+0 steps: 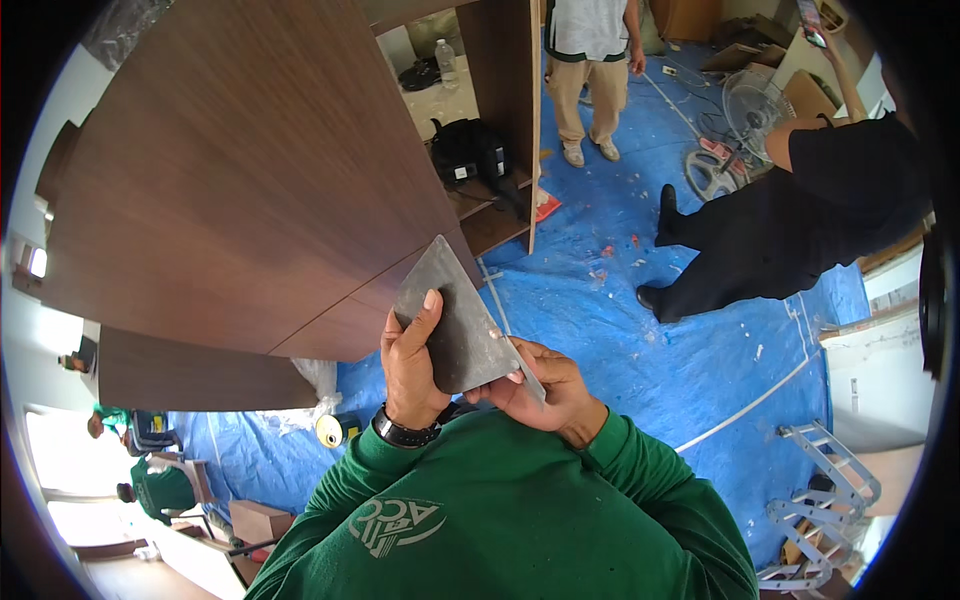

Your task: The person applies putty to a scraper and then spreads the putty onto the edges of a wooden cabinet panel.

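A flat, dark grey rectangular plate (455, 335) is held up in front of my chest, tilted with one corner pointing away from me. My left hand (410, 375) grips its left side, thumb pressed on the upper face. On the right, my right hand (555, 390) is closed around a thin, light grey flat piece (529, 374), held beside the plate's right edge. Some right fingers are hidden under the plate, so I cannot tell whether they also support it. A dark watch or band circles my left wrist.
A large brown wood-grain cabinet (260, 180) fills the left, with a black bag (470, 150) in its open part. Blue sheeting (600, 360) covers the floor. Two people stand ahead and right, near a fan (752, 105). A folded ladder (825, 490) is lower right; a can (335, 430) lies left.
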`<act>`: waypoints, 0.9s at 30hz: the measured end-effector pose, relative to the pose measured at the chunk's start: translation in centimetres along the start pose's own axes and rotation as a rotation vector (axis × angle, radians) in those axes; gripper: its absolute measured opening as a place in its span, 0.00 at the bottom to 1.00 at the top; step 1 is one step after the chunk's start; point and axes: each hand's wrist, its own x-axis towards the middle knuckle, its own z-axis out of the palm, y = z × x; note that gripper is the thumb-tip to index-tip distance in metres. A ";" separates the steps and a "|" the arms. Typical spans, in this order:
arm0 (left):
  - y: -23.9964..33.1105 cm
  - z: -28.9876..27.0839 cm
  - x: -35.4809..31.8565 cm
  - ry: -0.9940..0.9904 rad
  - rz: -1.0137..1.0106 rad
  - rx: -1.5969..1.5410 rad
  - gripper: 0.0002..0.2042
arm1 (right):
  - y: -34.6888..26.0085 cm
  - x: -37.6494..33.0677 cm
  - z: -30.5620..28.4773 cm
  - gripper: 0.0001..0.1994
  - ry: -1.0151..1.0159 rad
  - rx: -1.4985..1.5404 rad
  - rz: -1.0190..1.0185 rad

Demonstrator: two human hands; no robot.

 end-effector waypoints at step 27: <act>3.4 -8.7 13.0 -0.032 0.049 -0.049 0.17 | -2.9 6.7 -9.8 0.14 0.824 -0.163 -0.110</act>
